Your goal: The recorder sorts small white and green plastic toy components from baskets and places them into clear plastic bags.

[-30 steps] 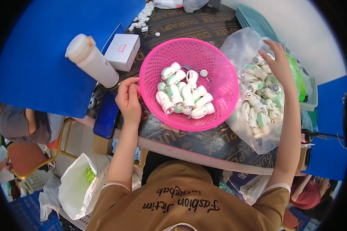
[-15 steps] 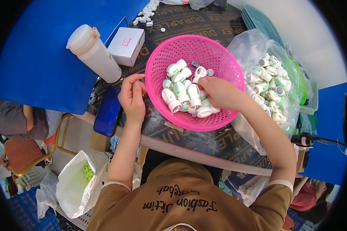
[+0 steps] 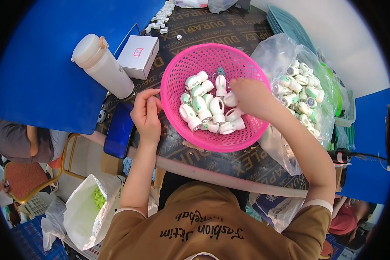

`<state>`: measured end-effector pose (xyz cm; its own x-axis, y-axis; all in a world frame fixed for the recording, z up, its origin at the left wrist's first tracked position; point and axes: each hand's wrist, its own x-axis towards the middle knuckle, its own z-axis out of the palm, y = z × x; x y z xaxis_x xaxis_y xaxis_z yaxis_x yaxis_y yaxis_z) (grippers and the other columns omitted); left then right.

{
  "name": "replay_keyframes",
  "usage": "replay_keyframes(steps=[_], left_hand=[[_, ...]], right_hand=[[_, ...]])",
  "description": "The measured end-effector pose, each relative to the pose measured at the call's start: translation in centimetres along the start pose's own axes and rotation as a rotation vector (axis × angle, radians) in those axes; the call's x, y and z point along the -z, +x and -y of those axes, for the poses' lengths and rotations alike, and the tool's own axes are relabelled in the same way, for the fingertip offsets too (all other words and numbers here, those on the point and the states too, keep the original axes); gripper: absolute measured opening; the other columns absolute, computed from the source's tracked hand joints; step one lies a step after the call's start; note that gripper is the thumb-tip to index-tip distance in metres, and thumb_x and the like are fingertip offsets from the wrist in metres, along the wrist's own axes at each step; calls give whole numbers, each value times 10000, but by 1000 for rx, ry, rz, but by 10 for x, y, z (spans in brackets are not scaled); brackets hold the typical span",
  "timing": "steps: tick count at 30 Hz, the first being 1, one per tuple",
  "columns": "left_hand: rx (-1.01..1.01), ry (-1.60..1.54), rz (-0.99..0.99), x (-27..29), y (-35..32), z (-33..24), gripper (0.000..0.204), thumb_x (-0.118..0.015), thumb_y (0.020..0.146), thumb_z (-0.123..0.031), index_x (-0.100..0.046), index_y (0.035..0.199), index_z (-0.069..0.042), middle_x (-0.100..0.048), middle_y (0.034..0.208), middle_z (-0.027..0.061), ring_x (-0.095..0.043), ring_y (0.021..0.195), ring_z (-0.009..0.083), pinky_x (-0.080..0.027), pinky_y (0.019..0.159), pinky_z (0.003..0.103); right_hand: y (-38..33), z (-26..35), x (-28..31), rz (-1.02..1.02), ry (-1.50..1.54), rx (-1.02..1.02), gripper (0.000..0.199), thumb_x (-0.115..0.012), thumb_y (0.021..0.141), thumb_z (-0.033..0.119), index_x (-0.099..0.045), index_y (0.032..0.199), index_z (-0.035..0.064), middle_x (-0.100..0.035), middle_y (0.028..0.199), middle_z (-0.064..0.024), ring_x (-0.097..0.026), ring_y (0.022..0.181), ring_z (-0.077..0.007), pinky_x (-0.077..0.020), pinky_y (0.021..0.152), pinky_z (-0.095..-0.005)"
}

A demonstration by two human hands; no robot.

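Note:
A pink perforated plastic basket stands on the dark table, with several small white-and-green flashlights heaped inside. My right hand reaches into its right side. Its fingers are curled and pressed together at the tips, and whatever they hold is hidden. Just left of those fingertips, one flashlight stands on end, and a small green circuit board lies beyond it. Beside the basket's left rim is my left hand, half curled, index finger stretched toward the rim, thumb apart from it, nothing visible in it.
Right of the basket, a clear plastic bag holds more flashlights. A white bottle, a white box and a phone are on the left. Small white parts lie at the back, near stacked green baskets.
My right hand has moved up and right inside the basket, away from the middle flashlights. A round grey part seen near it before is now out of sight. My left hand stays by the rim.

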<state>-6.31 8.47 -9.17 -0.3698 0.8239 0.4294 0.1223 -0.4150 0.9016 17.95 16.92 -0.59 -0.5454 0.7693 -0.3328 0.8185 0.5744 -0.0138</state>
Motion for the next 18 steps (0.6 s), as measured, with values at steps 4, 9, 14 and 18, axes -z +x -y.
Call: replay_keyframes(steps=[4, 9, 14, 18], left_hand=[[-1, -17, 5, -3, 3, -3, 165, -427, 942, -66, -560, 1022, -11, -509, 674, -24, -415, 587, 29, -321, 538, 173], [33, -28, -39, -5, 5, 1, 171, -428, 924, -31, -585, 980, 8, -529, 647, 4, -456, 581, 48, -367, 541, 187], [29, -24, -45, -11, 4, -1, 171, -433, 924, -33, -588, 985, 7, -534, 649, 1, -455, 582, 45, -366, 541, 186], [31, -15, -60, -18, 3, -3, 169, -438, 921, -27, -590, 988, 4, -534, 656, -8, -454, 588, 42, -362, 543, 182]], right_hand=[[11, -22, 11, -222, 39, 238, 308, -572, 680, 15, -558, 988, 19, -577, 940, -127, -539, 992, -299, -449, 802, -405], [44, -28, -4, -336, -304, 552, 217, -591, 694, 77, -609, 910, 81, -570, 893, -60, -545, 924, -231, -438, 818, -355], [48, -32, 3, -317, -398, 605, 142, -602, 698, 111, -600, 839, 92, -572, 902, -39, -540, 933, -208, -435, 813, -341], [39, -46, 2, -175, -413, 524, 154, -633, 679, 135, -618, 827, 98, -562, 976, -39, -519, 1005, -214, -417, 812, -340]])
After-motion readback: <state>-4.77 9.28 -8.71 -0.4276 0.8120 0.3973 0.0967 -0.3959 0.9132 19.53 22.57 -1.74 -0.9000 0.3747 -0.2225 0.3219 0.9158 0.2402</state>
